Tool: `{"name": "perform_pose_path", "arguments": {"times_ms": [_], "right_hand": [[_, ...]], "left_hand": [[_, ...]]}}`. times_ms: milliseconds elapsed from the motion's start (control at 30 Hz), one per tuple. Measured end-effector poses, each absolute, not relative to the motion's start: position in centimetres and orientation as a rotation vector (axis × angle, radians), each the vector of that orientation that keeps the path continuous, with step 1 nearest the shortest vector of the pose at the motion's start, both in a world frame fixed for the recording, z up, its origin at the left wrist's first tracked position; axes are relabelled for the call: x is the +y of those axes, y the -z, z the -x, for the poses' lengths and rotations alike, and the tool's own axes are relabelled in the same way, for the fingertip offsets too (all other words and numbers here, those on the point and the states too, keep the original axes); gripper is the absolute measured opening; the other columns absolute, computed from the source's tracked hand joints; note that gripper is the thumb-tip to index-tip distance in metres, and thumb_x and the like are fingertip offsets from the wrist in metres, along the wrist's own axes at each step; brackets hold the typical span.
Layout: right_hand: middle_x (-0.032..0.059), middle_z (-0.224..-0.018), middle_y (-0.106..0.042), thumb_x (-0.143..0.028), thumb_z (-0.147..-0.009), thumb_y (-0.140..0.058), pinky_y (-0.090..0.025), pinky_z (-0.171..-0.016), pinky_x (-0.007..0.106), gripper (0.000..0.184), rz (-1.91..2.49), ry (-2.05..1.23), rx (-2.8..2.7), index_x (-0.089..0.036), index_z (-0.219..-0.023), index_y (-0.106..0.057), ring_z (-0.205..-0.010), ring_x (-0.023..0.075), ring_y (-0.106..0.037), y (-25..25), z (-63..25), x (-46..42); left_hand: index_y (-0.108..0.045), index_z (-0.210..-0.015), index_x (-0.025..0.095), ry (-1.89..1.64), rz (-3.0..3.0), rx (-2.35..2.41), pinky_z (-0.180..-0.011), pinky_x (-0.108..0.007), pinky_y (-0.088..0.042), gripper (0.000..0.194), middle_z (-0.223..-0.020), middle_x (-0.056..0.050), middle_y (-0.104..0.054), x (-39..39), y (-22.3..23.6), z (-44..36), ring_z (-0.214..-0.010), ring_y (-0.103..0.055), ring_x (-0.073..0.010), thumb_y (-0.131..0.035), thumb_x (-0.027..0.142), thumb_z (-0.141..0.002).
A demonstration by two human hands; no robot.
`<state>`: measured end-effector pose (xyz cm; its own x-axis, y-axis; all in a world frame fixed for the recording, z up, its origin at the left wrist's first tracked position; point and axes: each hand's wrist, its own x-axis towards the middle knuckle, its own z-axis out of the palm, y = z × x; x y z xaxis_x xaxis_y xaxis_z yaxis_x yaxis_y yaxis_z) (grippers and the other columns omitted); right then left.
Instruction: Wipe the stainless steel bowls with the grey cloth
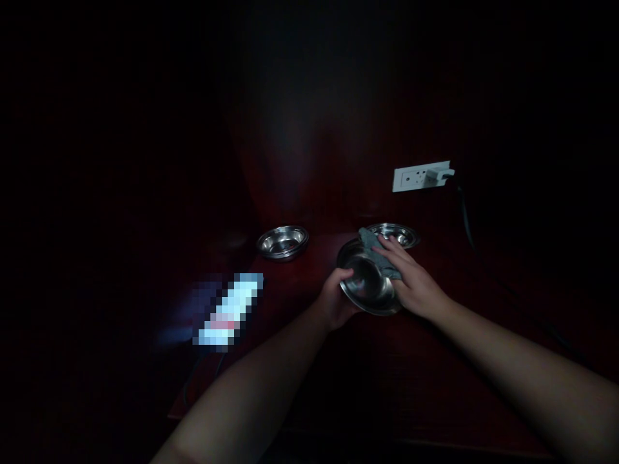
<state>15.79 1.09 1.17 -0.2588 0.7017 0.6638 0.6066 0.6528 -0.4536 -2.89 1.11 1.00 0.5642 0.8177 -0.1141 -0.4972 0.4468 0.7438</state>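
Note:
My left hand (337, 303) grips a shiny metal bowl (366, 287) by its near left side, thumb over the rim and fingers underneath. The bowl is tilted, so its inside shows. Under my right hand (413, 280) a grey-green cloth (382, 254) is pressed against the bowl's upper right rim, with the fingers laid over it. Just behind them, a second metal bowl or dish (409, 235) is partly hidden by the cloth and fingers. Farther left stands a small stack of metal bowls (283, 243), apart from both hands.
A lit, blurred-out screen (232, 309) lies at the left of the dark red table (435, 386). On the back wall is a white socket plate (411, 179) with a plug (440, 174) in it; its cable (465, 216) runs down at the right. Much of the surroundings is too dark to make out.

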Motion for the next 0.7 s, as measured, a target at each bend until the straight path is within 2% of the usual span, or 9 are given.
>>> {"name": "perform_pose_path", "arguments": {"times_ms": [100,167,300,467,567,700], "right_hand": [[0.0076,-0.157,-0.021,-0.003,-0.066,-0.047,-0.02,-0.115,0.057,0.077,1.136,0.038,-2.134,-0.018,-0.142,-0.041,-0.145,0.0303,-0.015,-1.3,-15.9,1.2],[0.0101,-0.156,-0.021,-0.003,-0.064,-0.049,-0.02,-0.116,0.056,0.079,1.168,0.129,-2.177,-0.014,-0.142,-0.041,-0.144,0.0317,-0.017,-1.4,-15.8,1.1],[0.0151,-0.146,-0.042,-0.008,-0.068,-0.052,-0.026,-0.114,0.056,0.064,1.2,0.182,-2.277,-0.011,-0.131,-0.054,-0.138,0.0348,-0.034,-1.6,-15.1,0.6],[0.0229,-0.125,-0.062,-0.012,-0.073,-0.054,-0.037,-0.109,0.053,0.048,1.287,0.199,-2.436,-0.003,-0.119,-0.063,-0.12,0.0354,-0.056,-2.2,-13.9,-0.6],[0.0176,-0.123,-0.065,-0.009,-0.078,-0.048,-0.04,-0.108,0.048,0.045,1.2,0.088,-2.519,-0.008,-0.121,-0.063,-0.114,0.0294,-0.062,-2.8,-13.5,-1.6],[0.0093,-0.13,-0.061,-0.014,-0.087,-0.045,-0.046,-0.102,0.046,0.047,1.006,-0.245,-2.491,-0.02,-0.132,-0.055,-0.119,0.0253,-0.059,-3.0,-13.5,-2.4]], "left_hand": [[-0.059,-0.111,0.014,-0.965,-0.748,0.576,-0.088,-0.048,-0.048,0.047,-0.109,-0.011,-0.067,1.2,-1.3,2.5,-0.103,-0.061,-0.0294,-0.054,0.028,-0.066],[-0.057,-0.113,0.016,-1.054,-0.754,0.6,-0.085,-0.048,-0.05,0.051,-0.112,-0.01,-0.066,1.4,-1.3,2.4,-0.102,-0.061,-0.0285,-0.053,0.023,-0.063],[-0.053,-0.116,0.022,-1.204,-0.76,0.66,-0.08,-0.044,-0.053,0.057,-0.115,-0.006,-0.064,1.8,-0.9,2.2,-0.1,-0.061,-0.0248,-0.053,0.017,-0.059],[-0.051,-0.117,0.024,-1.257,-0.774,0.663,-0.071,-0.036,-0.053,0.061,-0.105,-0.005,-0.065,2.3,-0.4,2.1,-0.086,-0.063,-0.0206,-0.053,0.017,-0.056],[-0.054,-0.113,0.022,-1.273,-0.76,0.682,-0.067,-0.032,-0.052,0.056,-0.096,-0.004,-0.066,2.5,-0.3,1.9,-0.077,-0.063,-0.0188,-0.052,0.019,-0.057],[-0.059,-0.106,0.018,-1.266,-0.74,0.679,-0.072,-0.031,-0.05,0.041,-0.089,-0.005,-0.068,2.6,-0.4,1.9,-0.078,-0.064,-0.0194,-0.052,0.025,-0.065]]}}
